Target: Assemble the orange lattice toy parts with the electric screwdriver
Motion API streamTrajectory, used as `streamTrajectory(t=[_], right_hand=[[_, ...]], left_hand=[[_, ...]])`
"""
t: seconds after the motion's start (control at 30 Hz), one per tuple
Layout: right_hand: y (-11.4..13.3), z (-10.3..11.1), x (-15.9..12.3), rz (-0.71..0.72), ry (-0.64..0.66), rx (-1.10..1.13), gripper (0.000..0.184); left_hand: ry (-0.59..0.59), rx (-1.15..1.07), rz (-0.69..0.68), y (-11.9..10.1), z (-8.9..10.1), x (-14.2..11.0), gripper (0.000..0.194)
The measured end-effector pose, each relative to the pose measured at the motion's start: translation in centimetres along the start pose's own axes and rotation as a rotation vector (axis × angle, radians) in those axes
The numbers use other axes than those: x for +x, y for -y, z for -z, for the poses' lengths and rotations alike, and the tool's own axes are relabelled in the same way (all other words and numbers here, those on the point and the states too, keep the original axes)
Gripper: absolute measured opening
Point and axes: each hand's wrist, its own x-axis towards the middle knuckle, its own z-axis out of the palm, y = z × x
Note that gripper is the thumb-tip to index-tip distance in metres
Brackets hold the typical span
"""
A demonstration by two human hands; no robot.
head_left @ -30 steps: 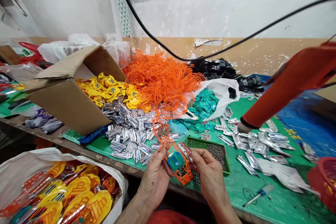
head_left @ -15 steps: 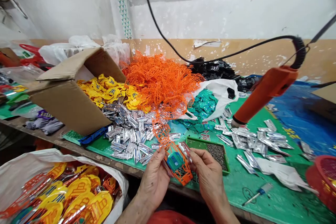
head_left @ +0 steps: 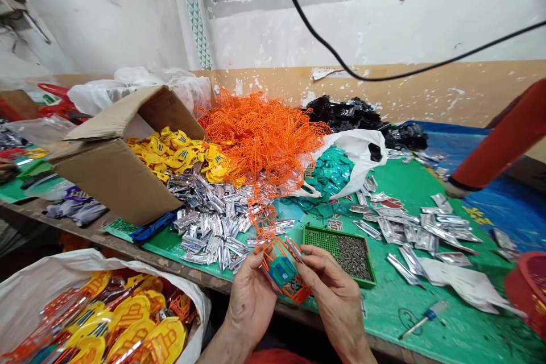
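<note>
The left hand and right hand curl half shut, both holding an orange plastic frame with a blue-green piece inside. Its long side points far left, above the near edge of the green surface.

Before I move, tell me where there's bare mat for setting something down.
Green mat lies bare between the green tray, the silver packets and the screwdriver, and again between the white bag and those packets. It is crowded left of the tray, where more silver packets meet the orange frames.
</note>
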Motion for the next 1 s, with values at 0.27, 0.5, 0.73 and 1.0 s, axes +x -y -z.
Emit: streamTrajectory(t=[0.27,0.5,0.73,1.0], right_hand=[[-0.1,0.0,-0.5,-0.081,0.058,0.094,0.009],[-0.2,0.1,-0.7,-0.089,0.087,0.079,0.009],[-0.3,0.1,-0.8,-0.014,0.063,-0.045,0.012],[-0.3,0.2,-0.5,-0.066,0.013,0.001,0.014]], left_hand=[[-0.017,0.001,0.011,-0.4,0.4,0.1,0.013],[0.025,0.031,-0.029,-0.5,-0.3,-0.2,0.016],[0.097,0.096,-0.083,-0.1,0.4,-0.1,0.018],[0.225,0.053,-0.085,-0.6,0.4,-1.0,0.048]])
